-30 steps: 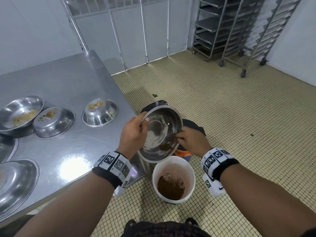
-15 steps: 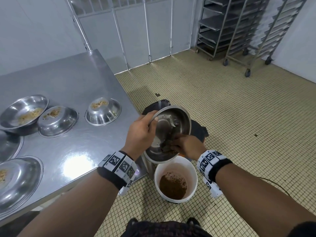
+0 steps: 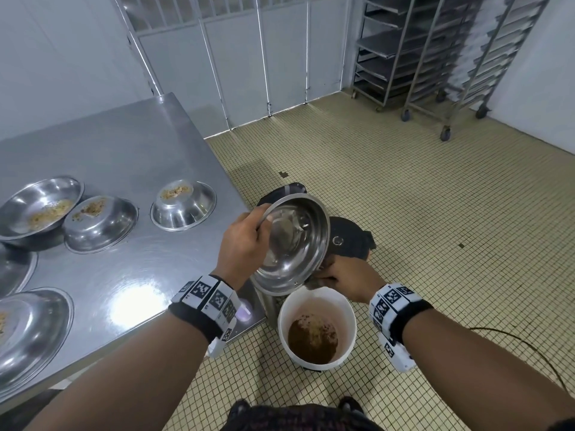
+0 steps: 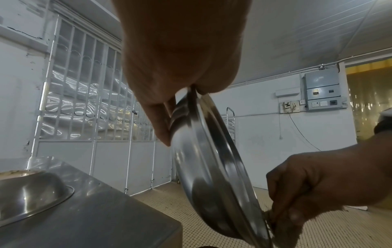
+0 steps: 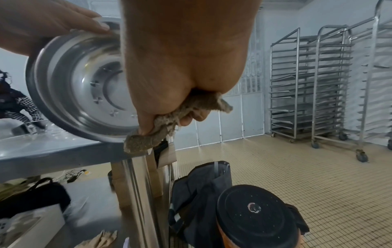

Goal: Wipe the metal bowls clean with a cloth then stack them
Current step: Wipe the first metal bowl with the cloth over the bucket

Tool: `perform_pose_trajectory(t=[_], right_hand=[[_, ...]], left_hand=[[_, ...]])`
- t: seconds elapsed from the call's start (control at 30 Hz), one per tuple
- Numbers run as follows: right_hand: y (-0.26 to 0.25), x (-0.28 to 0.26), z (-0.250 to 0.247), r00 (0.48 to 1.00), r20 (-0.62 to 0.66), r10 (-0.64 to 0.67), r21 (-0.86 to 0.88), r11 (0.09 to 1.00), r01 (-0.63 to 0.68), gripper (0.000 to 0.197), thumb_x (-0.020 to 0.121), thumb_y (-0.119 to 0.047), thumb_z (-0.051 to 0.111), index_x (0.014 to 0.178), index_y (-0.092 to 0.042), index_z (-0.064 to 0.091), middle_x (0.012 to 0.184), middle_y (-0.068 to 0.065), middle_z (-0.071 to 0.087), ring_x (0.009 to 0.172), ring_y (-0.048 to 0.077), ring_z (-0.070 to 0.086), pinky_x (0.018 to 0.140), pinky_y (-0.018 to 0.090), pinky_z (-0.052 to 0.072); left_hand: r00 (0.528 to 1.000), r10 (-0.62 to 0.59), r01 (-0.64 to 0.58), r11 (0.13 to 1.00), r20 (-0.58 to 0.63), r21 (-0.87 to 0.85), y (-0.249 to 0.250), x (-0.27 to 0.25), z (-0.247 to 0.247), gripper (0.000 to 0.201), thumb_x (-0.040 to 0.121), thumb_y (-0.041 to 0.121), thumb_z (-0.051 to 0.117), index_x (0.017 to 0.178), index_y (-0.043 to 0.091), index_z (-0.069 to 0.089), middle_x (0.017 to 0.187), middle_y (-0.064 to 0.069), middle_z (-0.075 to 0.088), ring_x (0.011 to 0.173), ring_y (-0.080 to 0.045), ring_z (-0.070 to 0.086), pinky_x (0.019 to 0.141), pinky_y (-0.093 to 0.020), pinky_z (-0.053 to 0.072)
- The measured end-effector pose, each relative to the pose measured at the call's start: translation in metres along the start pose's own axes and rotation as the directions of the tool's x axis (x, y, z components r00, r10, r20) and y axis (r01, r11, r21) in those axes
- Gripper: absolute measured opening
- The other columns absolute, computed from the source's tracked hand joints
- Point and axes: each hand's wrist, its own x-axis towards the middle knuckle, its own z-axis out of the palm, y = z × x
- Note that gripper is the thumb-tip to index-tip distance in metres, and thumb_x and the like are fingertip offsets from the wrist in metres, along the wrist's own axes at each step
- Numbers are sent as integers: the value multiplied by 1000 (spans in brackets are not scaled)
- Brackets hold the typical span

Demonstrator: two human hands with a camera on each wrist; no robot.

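My left hand (image 3: 245,241) grips the rim of a metal bowl (image 3: 295,244), tilted on its side off the table's corner, above a white bucket (image 3: 316,309) holding brown scraps. From the left wrist view the bowl (image 4: 212,159) hangs edge-on from the fingers (image 4: 161,120). My right hand (image 3: 345,279) holds a dirty grey-brown cloth (image 5: 167,124) at the bowl's lower rim (image 5: 84,134). The bowl's inside (image 5: 89,78) looks shiny. Several soiled metal bowls (image 3: 183,205) (image 3: 99,222) (image 3: 40,206) sit on the steel table (image 3: 124,150).
Two larger metal bowls (image 3: 28,334) lie at the table's near left. A black-lidded container (image 5: 254,216) and dark bag (image 5: 199,184) stand on the tiled floor beside the table leg (image 5: 135,193). Wheeled tray racks (image 3: 435,57) line the far right wall.
My right hand with the cloth has slid from inside the bowl down to its lower rim. The bowl is tilted a little steeper over the bucket.
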Motion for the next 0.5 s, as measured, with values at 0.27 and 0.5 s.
perform_pose_trajectory(t=[0.27, 0.5], right_hand=[[-11, 28, -42, 914, -378, 146, 22, 989, -149, 25, 103, -39, 53, 114, -30, 74, 106, -15, 57, 83, 7, 56, 65, 23, 41], [-15, 27, -6, 953, -242, 185, -25, 980, -196, 43, 100, -68, 34, 115, -39, 63, 103, -13, 58, 84, 13, 66, 67, 32, 52]], left_hand=[[999, -8, 6, 998, -32, -55, 9, -2, -2, 28, 110, 25, 49, 131, 23, 67, 91, 8, 63, 90, -14, 57, 77, -33, 45], [994, 41, -52, 992, -101, -117, 16, -3, -2, 30, 111, 28, 48, 134, 22, 65, 110, 3, 72, 101, -15, 64, 86, -29, 49]])
